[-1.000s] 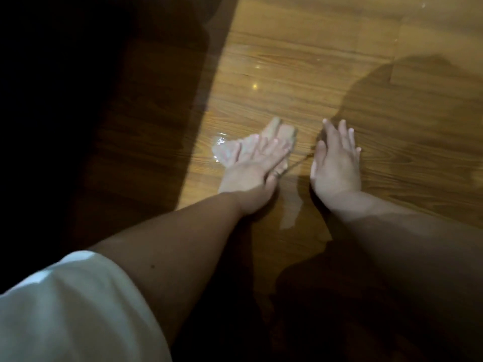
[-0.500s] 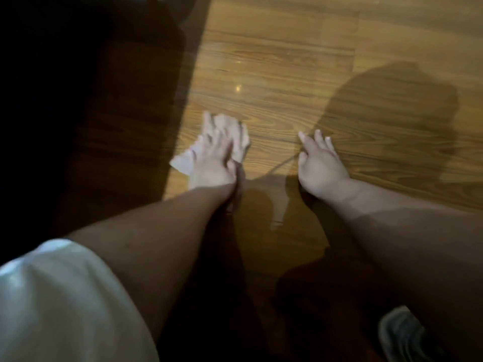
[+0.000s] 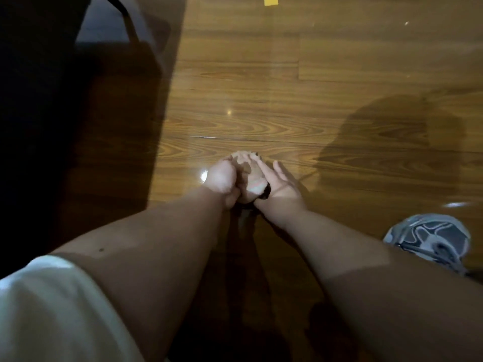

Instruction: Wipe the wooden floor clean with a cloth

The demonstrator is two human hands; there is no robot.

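At nine o'clock the view is mostly deep shadow, and a dark piece of furniture (image 3: 112, 24) sits up near eleven, too dim for me to say what it is. My white sleeve (image 3: 60, 312) fills the corner at seven, and my left forearm runs from it up toward the middle.

My left hand (image 3: 220, 177) is curled shut, back of the hand up, pressed against the cloth (image 3: 254, 178) — a small pale wad bunched between my two hands at the centre of the view. The fingers themselves are tucked under, so I cannot tell how much of the cloth they hold. Just right of it, my right hand (image 3: 283, 186) lies flatter, fingers extended toward twelve o'clock, its inner edge against the same wad. So the hands are together, touching through the cloth, low over the floor (image 3: 261, 82). Whether the cloth itself touches the boards I cannot tell.

The floor is glossy wood, lit in a wide band from the centre to three o'clock, with bright glints just left of my left hand and further up toward twelve. A yellow scrap (image 3: 270, 0) lies at the twelve o'clock edge. A broad shadow darkens the boards at two o'clock. At four o'clock a grey shoe (image 3: 428, 239) rests on the floor — well apart from my hands.
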